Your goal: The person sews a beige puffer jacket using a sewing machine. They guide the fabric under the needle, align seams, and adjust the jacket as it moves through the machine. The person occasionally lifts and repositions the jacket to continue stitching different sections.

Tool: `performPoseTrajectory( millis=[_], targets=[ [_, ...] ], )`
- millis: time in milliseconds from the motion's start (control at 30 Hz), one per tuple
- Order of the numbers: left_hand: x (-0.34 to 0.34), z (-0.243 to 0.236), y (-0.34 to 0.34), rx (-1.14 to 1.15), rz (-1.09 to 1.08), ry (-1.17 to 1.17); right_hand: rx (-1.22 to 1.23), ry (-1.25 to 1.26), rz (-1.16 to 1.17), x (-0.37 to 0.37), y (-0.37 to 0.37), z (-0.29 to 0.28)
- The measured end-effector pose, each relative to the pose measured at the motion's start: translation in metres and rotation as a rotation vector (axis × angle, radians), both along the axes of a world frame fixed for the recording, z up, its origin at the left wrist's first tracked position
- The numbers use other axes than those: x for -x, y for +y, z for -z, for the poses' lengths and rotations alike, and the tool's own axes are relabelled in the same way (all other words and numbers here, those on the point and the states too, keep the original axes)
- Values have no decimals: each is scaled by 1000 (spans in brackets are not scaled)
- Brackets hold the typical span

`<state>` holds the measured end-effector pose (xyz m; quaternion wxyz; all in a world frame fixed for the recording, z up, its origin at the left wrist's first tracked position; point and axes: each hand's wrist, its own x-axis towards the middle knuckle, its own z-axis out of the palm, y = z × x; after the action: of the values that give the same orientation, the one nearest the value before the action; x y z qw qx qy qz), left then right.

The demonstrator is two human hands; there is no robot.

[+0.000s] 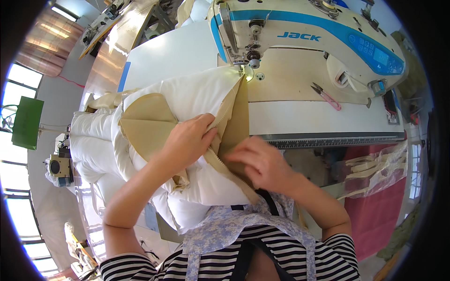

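Note:
A white padded jacket [192,93] with tan fabric pieces [147,122] lies across my lap and the sewing table, its far corner under the presser foot [243,63] of a sewing machine [300,23]. A zipper tape [225,169] runs along its edge toward me, beside a tan fabric strip [238,110]. My left hand [190,138] is closed on the zippered edge, thumb and fingers pinching it. Across from it, my right hand [260,161] is at the tan strip with curled fingers. Motion blurs those fingertips, and whether they grip the cloth is unclear.
Pink-handled thread snips [326,96] lie on the machine bed to the right. A ruler strip [333,139] runs along the table's front edge. Further right, a clear plastic bag [375,171] of tan strips hangs over red cloth [375,210].

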<state>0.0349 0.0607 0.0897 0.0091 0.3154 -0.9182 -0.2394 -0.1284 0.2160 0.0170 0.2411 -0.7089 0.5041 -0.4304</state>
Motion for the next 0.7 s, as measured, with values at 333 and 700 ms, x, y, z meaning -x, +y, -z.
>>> performPoseTrajectory(
  millis=[333,700],
  targets=[
    [29,-3,24,16,-187,292,439,361,29,7,-24,49],
    [32,63,5,334,457,130,185,89,-59,-22,24,67]
  ],
)
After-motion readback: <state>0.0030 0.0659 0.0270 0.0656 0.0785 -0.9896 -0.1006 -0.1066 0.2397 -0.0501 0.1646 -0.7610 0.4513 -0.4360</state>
